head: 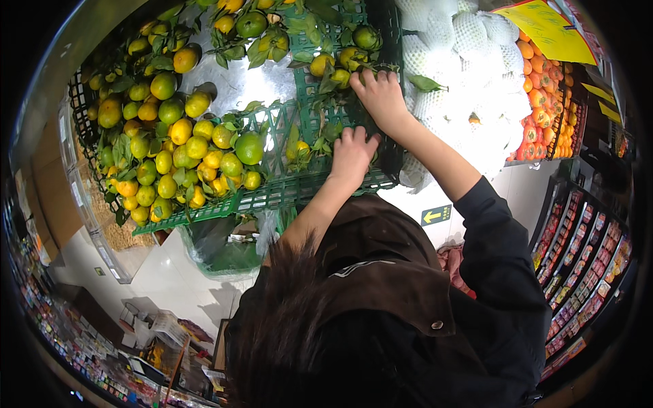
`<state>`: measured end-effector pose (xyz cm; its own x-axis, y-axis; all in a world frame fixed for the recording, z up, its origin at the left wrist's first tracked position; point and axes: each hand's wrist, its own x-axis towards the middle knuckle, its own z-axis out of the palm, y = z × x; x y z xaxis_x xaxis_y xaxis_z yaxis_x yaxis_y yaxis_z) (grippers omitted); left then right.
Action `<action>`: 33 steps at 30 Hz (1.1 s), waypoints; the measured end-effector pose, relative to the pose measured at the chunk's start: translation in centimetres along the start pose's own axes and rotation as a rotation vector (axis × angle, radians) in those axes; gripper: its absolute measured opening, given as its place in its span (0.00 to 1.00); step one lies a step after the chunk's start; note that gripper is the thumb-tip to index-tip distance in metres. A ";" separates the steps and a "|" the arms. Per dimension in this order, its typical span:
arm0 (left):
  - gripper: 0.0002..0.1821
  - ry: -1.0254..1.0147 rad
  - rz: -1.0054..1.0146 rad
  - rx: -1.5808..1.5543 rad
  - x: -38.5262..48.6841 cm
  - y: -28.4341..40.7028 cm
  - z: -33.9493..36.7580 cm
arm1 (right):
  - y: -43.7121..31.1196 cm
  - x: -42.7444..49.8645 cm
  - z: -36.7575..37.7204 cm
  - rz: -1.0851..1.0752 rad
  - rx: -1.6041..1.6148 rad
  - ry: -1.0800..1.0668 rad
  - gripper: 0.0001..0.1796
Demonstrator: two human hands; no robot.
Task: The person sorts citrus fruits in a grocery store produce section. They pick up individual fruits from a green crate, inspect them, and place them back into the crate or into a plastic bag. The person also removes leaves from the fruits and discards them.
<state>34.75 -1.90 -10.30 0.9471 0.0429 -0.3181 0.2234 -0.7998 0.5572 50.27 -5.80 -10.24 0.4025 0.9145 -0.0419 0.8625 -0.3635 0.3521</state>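
Note:
Both my hands reach into a green plastic crate [285, 186] of leafy citrus fruit. My right hand [376, 94] lies at the crate's dark right side, its fingers curled over leaves and what seems to be a green fruit, mostly hidden; whether it grips is unclear. Nearer to me, my left hand [353, 155] has its fingers bent down beside leaves, and what lies under them is hidden. Just left of my right hand are yellow-green mandarins [321, 65] with leaves. A yellow fruit [302, 148] lies left of my left hand. A large heap of mandarins [196, 147] fills the left side.
White foam-netted fruit [449, 97] is piled right of the crate, with a loose leaf [426, 83] on it. Beyond are persimmons [538, 99] and a yellow sign [546, 30]. A lined green bin [222, 255] stands below the crate, and a packaged-goods shelf [581, 255] at right.

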 end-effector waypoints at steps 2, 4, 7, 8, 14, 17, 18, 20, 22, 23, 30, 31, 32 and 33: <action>0.35 0.262 -0.051 -0.285 -2.0 -1.0 -1.0 | 0.3 0.0 -0.6 -0.026 0.036 -0.033 0.24; 0.30 0.462 -0.096 -0.666 -3.7 -2.2 -2.2 | 1.0 -0.4 -2.4 -0.061 0.093 -0.084 0.30; 0.25 0.252 -0.336 -1.933 -6.3 -3.9 -4.2 | 2.1 -1.9 -6.6 -0.007 0.493 0.073 0.38; 0.31 0.145 -0.381 -2.135 -6.7 -4.5 -4.9 | 2.4 -2.3 -7.9 0.085 0.952 -0.028 0.39; 0.43 -0.043 0.162 -2.427 -7.9 -5.5 -7.5 | 0.1 -2.7 -9.8 -0.048 2.752 -0.344 0.52; 0.43 0.083 0.159 -2.321 -9.0 -6.6 -7.8 | -3.2 -2.0 -8.1 0.017 3.027 -0.673 0.56; 0.42 0.206 0.103 -2.234 -9.8 -7.1 -7.9 | -4.2 -1.4 -7.5 0.052 3.020 -0.673 0.54; 0.36 0.443 -0.032 -1.849 -11.4 -8.9 -8.3 | -6.7 -0.2 -6.9 0.273 2.859 -0.620 0.43; 0.25 0.688 -0.434 -1.394 -13.4 -10.7 -8.5 | -9.2 1.0 -6.8 0.408 2.588 -0.680 0.37; 0.24 0.853 -0.526 -1.003 -14.5 -11.2 -8.4 | -10.7 1.2 -7.0 0.447 2.449 -0.704 0.34; 0.42 0.837 -0.718 -0.032 -19.8 -15.6 -9.7 | -9.9 2.1 -6.5 0.063 1.224 0.178 0.14; 0.43 0.828 -0.680 0.073 -19.4 -15.5 -9.8 | -8.2 3.4 -5.6 0.044 1.126 0.287 0.12; 0.44 0.799 -0.706 0.135 -18.7 -14.9 -9.7 | -6.6 4.8 -4.7 0.069 0.946 0.308 0.12; 0.45 0.783 -0.711 0.229 -17.7 -14.0 -9.5 | -5.2 6.1 -3.8 0.078 0.771 0.350 0.12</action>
<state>17.07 14.19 -5.18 0.5198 0.8470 0.1116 0.8084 -0.5299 0.2564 47.06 2.34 -8.75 0.4610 0.8378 0.2924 0.8551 -0.3314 -0.3987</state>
